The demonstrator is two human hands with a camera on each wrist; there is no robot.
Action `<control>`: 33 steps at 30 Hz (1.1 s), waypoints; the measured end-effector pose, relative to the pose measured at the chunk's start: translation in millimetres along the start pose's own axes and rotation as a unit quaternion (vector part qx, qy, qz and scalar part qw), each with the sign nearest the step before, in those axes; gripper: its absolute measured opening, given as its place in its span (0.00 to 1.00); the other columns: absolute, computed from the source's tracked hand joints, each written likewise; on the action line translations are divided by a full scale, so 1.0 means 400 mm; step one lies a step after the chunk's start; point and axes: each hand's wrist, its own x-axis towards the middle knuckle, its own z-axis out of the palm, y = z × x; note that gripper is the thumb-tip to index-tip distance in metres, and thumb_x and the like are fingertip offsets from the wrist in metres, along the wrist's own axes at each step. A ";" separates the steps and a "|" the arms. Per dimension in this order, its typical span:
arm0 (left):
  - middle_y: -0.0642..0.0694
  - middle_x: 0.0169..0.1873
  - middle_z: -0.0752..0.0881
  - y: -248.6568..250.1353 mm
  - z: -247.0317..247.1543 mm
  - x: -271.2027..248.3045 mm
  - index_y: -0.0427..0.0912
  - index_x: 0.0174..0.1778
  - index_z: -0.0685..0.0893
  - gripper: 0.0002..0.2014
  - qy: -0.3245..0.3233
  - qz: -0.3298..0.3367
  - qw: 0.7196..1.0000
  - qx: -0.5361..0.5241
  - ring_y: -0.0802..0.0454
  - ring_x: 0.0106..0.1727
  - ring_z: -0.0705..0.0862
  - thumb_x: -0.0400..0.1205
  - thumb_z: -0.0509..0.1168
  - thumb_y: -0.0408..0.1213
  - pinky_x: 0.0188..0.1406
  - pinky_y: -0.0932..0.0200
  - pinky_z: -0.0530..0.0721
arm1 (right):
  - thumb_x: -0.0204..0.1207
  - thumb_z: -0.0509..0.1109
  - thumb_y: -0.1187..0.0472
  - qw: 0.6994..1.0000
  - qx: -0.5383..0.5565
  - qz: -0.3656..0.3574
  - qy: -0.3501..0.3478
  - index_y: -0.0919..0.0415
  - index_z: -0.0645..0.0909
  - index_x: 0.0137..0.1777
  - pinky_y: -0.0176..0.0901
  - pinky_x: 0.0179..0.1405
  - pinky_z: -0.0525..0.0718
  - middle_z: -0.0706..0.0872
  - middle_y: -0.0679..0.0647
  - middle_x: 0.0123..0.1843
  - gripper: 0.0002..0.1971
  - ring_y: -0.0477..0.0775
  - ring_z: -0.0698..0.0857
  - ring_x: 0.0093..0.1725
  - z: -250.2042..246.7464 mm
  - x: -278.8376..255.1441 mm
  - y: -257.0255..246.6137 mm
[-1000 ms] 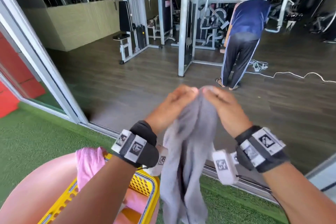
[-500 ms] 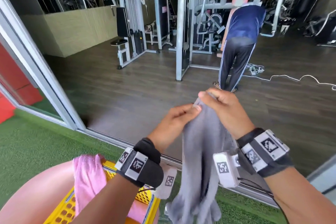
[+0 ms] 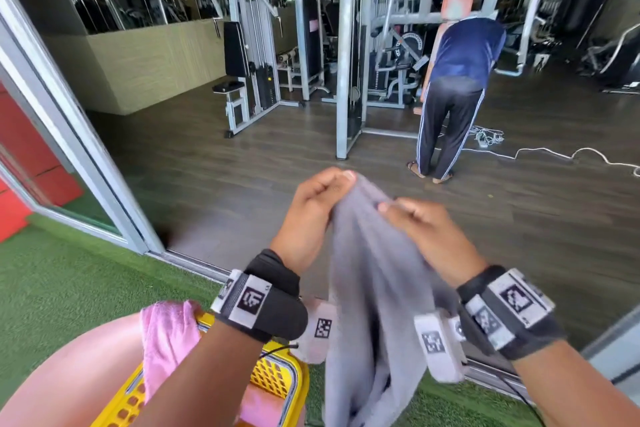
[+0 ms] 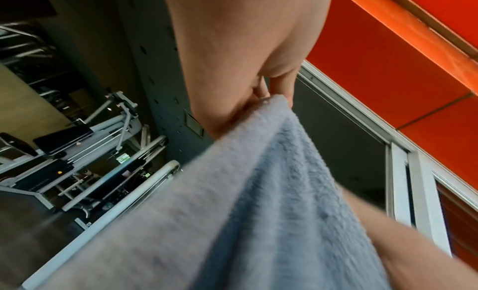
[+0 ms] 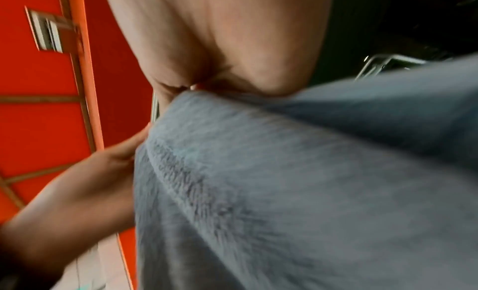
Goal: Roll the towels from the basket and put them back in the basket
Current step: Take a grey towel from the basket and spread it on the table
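Observation:
A grey towel (image 3: pixel 374 288) hangs in front of me, held up by its top edge. My left hand (image 3: pixel 322 191) pinches the top at the left, and my right hand (image 3: pixel 408 218) grips the edge just to its right and a little lower. The left wrist view shows the grey towel (image 4: pixel 258 192) running up into pinching fingers (image 4: pixel 274 85). In the right wrist view the grey towel (image 5: pixel 284 192) fills most of the picture under the palm. A yellow basket (image 3: pixel 277 378) sits at bottom left with a pink towel (image 3: pixel 166 340) draped over its rim.
A pink ball-like surface (image 3: pixel 69 374) lies beside the basket on green turf (image 3: pixel 52 288). A sliding door track (image 3: pixel 194 263) separates the turf from dark gym floor. A person (image 3: pixel 453 97) bends over by gym machines (image 3: pixel 353 55); a white cable (image 3: pixel 554 152) trails on the floor.
My hands have swapped heights on the towel's top edge: the left one rose to the top, the right one dropped lower and moved right. The towel still hangs between them.

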 end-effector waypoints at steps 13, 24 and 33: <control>0.38 0.36 0.72 0.009 -0.002 0.016 0.32 0.39 0.78 0.11 0.035 -0.007 0.999 -0.028 0.45 0.42 0.69 0.82 0.64 0.37 0.45 0.51 0.69 | 0.71 0.72 0.37 0.995 0.027 0.027 -0.090 0.75 0.78 0.41 0.46 0.42 0.71 0.76 0.53 0.38 0.34 0.48 0.72 0.41 0.007 0.007 0.020; 0.37 0.39 0.79 0.020 0.007 -0.001 0.29 0.42 0.80 0.12 0.010 -0.004 0.999 -0.054 0.45 0.44 0.77 0.85 0.62 0.36 0.50 0.48 0.75 | 0.79 0.66 0.44 0.998 -0.002 -0.034 -0.058 0.68 0.83 0.45 0.46 0.48 0.76 0.82 0.46 0.43 0.23 0.43 0.76 0.44 0.021 0.030 0.003; 0.29 0.51 0.84 -0.007 0.032 -0.026 0.23 0.55 0.81 0.17 -0.060 -0.033 0.998 0.017 0.42 0.53 0.80 0.86 0.62 0.39 0.56 0.46 0.78 | 0.82 0.66 0.59 0.992 -0.057 -0.109 -0.001 0.56 0.72 0.29 0.32 0.33 0.68 0.70 0.39 0.27 0.18 0.35 0.68 0.31 -0.020 0.071 -0.089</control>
